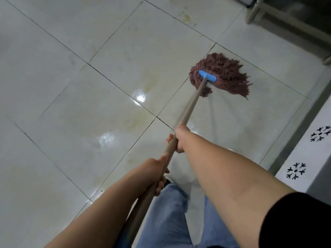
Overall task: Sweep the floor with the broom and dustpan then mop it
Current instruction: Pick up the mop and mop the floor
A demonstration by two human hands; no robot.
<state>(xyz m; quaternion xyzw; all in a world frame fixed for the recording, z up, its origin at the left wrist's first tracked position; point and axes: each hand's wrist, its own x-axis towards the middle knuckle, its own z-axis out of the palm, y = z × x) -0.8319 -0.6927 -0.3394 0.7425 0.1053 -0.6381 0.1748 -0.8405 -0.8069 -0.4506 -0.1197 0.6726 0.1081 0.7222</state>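
Observation:
A string mop with a brown-red head (224,72) and a blue clamp (207,75) lies spread on the pale tiled floor (89,104), up and to the right of centre. Its tan handle (190,106) runs down toward me. My right hand (180,138) grips the handle about halfway along. My left hand (157,174) grips it lower, close to my body. The floor around the mop shines wet, with yellowish stains (138,120) near the middle. No broom or dustpan is in view.
Metal furniture legs and a low rail (268,17) stand at the top right. A white tiled wall with black flower marks (320,134) runs along the right edge. My legs in blue jeans (170,221) are at the bottom.

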